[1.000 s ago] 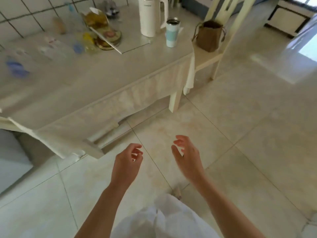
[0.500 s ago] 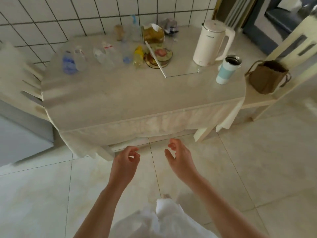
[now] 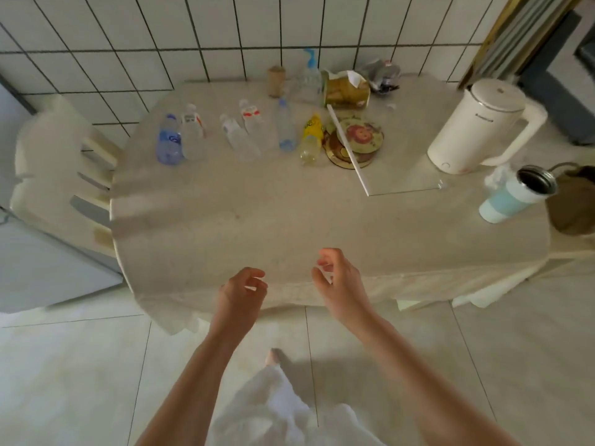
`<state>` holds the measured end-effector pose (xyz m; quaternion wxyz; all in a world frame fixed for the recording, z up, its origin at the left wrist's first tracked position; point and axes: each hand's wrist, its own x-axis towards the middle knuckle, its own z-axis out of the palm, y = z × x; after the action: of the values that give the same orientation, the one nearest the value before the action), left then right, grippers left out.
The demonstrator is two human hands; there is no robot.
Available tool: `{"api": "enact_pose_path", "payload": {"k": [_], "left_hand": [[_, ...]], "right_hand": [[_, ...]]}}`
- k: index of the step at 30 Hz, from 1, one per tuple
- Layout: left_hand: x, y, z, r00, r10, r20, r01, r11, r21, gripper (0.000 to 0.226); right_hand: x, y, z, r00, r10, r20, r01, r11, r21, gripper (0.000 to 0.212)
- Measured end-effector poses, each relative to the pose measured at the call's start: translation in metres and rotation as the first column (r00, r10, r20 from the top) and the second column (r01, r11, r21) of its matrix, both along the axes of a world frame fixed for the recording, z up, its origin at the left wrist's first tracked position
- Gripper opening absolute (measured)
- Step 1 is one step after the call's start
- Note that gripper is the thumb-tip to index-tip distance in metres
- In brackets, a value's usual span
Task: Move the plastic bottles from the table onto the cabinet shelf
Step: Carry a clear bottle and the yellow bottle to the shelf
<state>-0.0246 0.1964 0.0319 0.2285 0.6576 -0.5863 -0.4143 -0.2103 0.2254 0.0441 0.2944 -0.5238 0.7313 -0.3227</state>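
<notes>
Evidently, the reach toward the first pickup is the step in hand, since nothing is held. The left hand (image 3: 240,292) and the right hand (image 3: 338,281) are raised side by side over the near edge of the surface (image 3: 257,214), their fingers (image 3: 256,275) loosely curled around nothing and no contact made with the cloth.

The plastic bottles are gathered in a loose row toward the far side of the surface, well apart from both hands: a blue-labelled bottle (image 3: 168,141) touching or just beside a clear bottle with a white label (image 3: 192,133), two clear bottles with red-marked labels (image 3: 238,136) lying close together, a slim blue-tinted bottle (image 3: 286,127), and a yellow-labelled bottle (image 3: 311,136) just beside a round decorated tin (image 3: 357,140). Whether each stands or lies cannot be told for certain because of the wide-angle view.

For the next move, a long reach across the surface would be called for, and a wrap of the fingers about a bottle's body; the bottles look light and thin-walled, so a gentle grip is judged to be enough. The cabinet shelf is not seen in this view.

The surface is covered with a pale cloth and set against a white tiled wall (image 3: 161,43). A white electric kettle (image 3: 476,123) and a pale blue tumbler (image 3: 515,196) are stood at the right, a brown bag (image 3: 576,201) beyond the edge, and a pale chair (image 3: 54,169) at the left. The floor (image 3: 64,381) is laid with large light tiles.
</notes>
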Motion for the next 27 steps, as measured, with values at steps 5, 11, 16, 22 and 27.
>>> {"api": "enact_pose_path", "payload": {"k": [5,11,16,22,27], "left_hand": [[0.008,-0.082,0.001,0.996,-0.069,0.052,0.071,0.997,-0.032,0.016],[-0.007,-0.167,0.009,0.992,-0.125,0.035,0.126,0.991,-0.033,0.019],[-0.036,-0.229,0.012,0.987,-0.151,0.059,0.152,0.988,-0.022,0.021],[-0.079,-0.303,0.011,0.989,-0.126,0.080,0.127,0.992,-0.004,0.021],[-0.120,-0.366,0.005,0.992,-0.088,0.089,0.087,0.996,0.020,0.028]], "right_hand": [[0.011,-0.071,0.003,1.000,-0.024,0.008,0.024,1.000,0.002,0.037],[0.005,-0.145,0.005,0.998,-0.056,0.024,0.055,0.998,0.021,0.038],[-0.017,-0.201,0.008,0.995,-0.090,0.039,0.088,0.995,0.045,0.037],[-0.055,-0.277,0.007,0.992,-0.102,0.072,0.094,0.989,0.111,0.039],[-0.092,-0.347,-0.003,0.988,-0.128,0.080,0.097,0.945,0.311,0.051]]}}
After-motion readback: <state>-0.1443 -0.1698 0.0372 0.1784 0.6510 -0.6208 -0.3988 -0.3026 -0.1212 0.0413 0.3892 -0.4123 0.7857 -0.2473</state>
